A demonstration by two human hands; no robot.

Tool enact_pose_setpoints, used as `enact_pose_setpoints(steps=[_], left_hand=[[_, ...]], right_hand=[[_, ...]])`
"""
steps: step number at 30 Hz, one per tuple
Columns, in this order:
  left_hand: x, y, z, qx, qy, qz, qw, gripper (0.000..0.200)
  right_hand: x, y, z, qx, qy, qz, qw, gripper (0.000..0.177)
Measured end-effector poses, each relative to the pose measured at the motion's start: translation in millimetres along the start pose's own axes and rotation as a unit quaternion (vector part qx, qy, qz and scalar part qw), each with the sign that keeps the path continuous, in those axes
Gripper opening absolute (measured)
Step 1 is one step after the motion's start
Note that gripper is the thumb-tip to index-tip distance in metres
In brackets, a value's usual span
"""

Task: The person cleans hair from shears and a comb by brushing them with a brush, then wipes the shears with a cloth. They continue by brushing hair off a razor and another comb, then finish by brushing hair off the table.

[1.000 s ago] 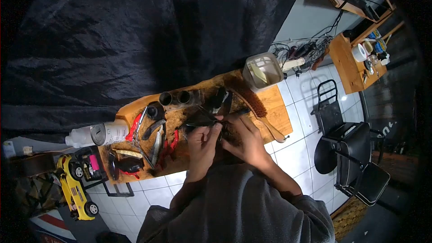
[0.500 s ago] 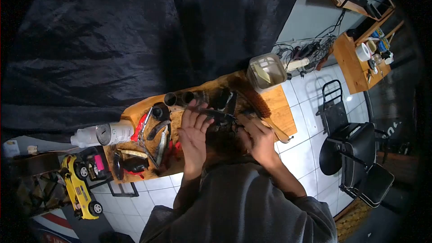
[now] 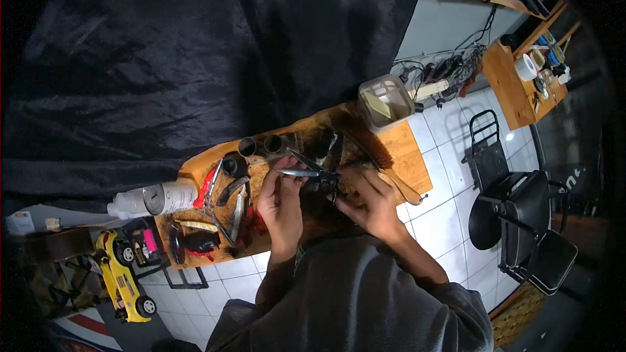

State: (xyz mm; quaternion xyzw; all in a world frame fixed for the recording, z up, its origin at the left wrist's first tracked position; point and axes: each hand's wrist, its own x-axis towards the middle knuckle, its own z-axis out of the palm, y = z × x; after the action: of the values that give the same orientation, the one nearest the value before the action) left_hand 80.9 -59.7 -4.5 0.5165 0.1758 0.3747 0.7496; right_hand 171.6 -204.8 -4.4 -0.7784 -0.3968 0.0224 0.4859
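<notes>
Over the wooden table, a pair of scissors [image 3: 302,173] is spread with its two blades apart, pointing left. My right hand [image 3: 373,202] is closed around the dark handle end. At the blades, my left hand [image 3: 282,201] has its fingers curled and the thumb against the lower blade; the fingertips are partly hidden. Just beyond the hands stand two dark round cylinders, one of them a cup-like tube [image 3: 247,146]. A brush [image 3: 386,164] with brown bristles and a wooden handle lies right of my right hand.
On the table's left lie several tools, a yellowish comb [image 3: 197,225] and a black clipper-like object [image 3: 201,242]. A white bottle [image 3: 177,196] stands at the left edge. A clear plastic container [image 3: 386,101] is at the back right. A black chair [image 3: 521,202] stands on the tiled floor.
The scissors' blades have come apart and turned into clear view. My left hand has gone from spread fingers to curled ones at the blades. My right hand stays at the handles.
</notes>
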Motion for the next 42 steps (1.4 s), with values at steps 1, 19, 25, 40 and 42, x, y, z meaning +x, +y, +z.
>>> enact_pose_setpoints(steps=[1, 19, 25, 40, 42], left_hand=[[0.2, 0.5, 1.5, -0.023, 0.013, 0.0, 1.0, 0.025], [0.5, -4.3, -15.1, -0.081, 0.033, -0.07, 0.994, 0.022], [-0.3, -9.9, -25.3, -0.002, 0.023, -0.009, 1.0, 0.02], [4.8, 2.4, -21.4, -0.067, 0.086, -0.087, 0.99, 0.025], [1.6, 4.2, -16.9, -0.095, 0.047, -0.058, 0.993, 0.026]], right_hand=[[-0.4, 1.2, 0.5, -0.005, 0.003, -0.01, 1.0, 0.048], [1.9, -9.0, -15.7, 0.056, -0.097, -0.013, 0.994, 0.05], [-4.9, -4.8, -8.3, 0.077, -0.13, -0.016, 0.988, 0.052], [-3.3, -8.9, -12.5, 0.034, -0.045, -0.009, 0.998, 0.04], [-3.8, -8.9, -11.9, 0.036, -0.042, 0.011, 0.998, 0.04]])
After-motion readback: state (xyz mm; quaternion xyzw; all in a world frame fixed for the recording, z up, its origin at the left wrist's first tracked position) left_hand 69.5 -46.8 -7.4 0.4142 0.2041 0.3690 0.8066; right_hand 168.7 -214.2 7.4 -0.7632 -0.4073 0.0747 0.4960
